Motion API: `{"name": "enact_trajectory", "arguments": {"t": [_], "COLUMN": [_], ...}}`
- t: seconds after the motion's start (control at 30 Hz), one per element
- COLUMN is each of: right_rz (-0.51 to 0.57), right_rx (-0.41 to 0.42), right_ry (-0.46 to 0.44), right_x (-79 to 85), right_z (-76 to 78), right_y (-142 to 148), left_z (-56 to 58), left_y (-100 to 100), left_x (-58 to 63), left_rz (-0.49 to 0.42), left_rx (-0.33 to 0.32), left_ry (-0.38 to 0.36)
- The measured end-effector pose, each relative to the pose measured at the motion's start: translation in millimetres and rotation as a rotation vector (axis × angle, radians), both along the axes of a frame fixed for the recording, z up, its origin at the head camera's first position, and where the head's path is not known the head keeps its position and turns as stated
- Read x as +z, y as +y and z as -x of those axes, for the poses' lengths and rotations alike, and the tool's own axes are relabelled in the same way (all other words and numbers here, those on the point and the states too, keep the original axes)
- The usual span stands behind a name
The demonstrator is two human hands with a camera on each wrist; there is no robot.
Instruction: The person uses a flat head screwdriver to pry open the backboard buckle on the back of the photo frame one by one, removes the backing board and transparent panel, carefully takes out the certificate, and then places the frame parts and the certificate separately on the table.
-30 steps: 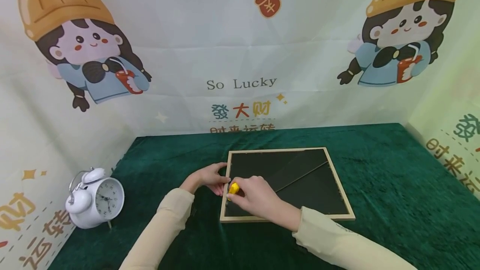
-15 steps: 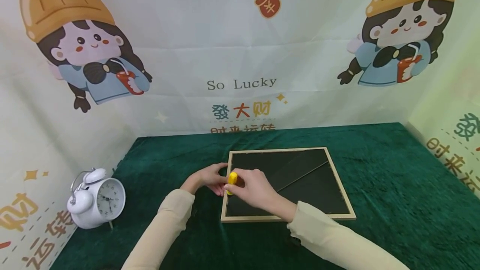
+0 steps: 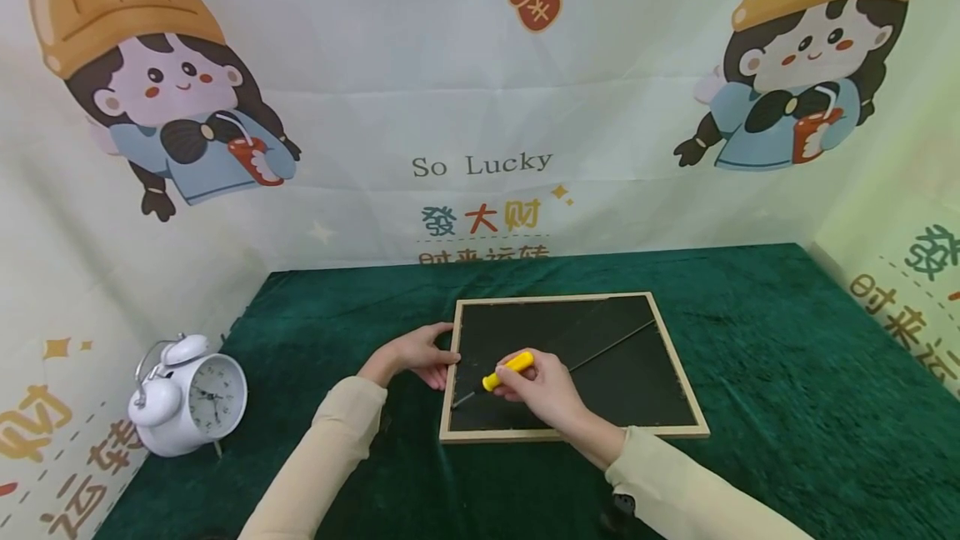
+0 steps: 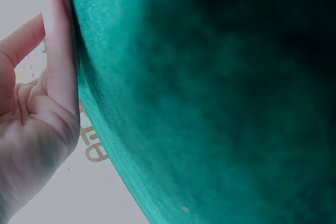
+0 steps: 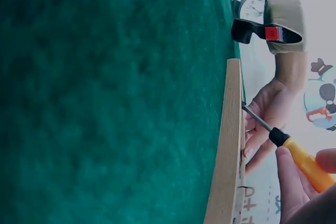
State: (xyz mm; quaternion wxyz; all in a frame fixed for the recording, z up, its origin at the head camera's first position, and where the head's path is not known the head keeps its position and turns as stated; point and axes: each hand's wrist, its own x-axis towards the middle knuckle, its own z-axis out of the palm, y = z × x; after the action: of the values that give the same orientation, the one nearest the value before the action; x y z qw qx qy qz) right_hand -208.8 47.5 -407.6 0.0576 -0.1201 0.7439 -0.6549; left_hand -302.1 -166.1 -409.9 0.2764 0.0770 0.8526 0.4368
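A picture frame (image 3: 555, 299) with a light wood rim lies on the green cloth, its black back panel (image 3: 615, 390) facing up. A thin line crosses the panel diagonally. My right hand (image 3: 546, 390) grips the yellow handle of a screwdriver (image 3: 513, 370) between thumb and fingers. The screwdriver's metal shaft slants down left, its tip right at the inner edge of the frame's left side, as the right wrist view shows beside the wooden rim (image 5: 226, 140). My left hand (image 3: 416, 354) rests against the frame's left side, thumb over the rim and a straight finger (image 4: 59, 51) along it.
A white twin-bell alarm clock (image 3: 191, 398) stands at the left on the green cloth (image 3: 787, 357). A printed fabric backdrop (image 3: 360, 107) with cartoon figures rises behind and at both sides of the table.
The screwdriver has gone from upright at the frame's left edge to a low slant, its handle swinging right with my right hand. My left hand stays at the frame's side.
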Motion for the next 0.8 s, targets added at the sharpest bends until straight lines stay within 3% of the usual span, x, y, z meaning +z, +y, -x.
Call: {"name": "enact_trajectory", "arguments": {"t": [0.13,0.4,0.8], "right_rz": [-0.024,-0.289,-0.317], "right_rx": [-0.011,0.074,0.247], "right_ry": [0.024,0.384,0.418], "right_x": [-2.0,5.5,21.7], "right_z": [-4.2,-11.6,12.0], "right_y": [0.9,-6.8,-14.2], "left_z": [0.7,-0.2,-1.6], "left_y": [0.6,0.6,-0.7], "left_x": [-0.7,0.3,3.7], "left_rz": [-0.006,0.021,0.015], "left_rx": [0.000,0.007,-0.002], "left_ry": [0.005,0.017,0.003]}}
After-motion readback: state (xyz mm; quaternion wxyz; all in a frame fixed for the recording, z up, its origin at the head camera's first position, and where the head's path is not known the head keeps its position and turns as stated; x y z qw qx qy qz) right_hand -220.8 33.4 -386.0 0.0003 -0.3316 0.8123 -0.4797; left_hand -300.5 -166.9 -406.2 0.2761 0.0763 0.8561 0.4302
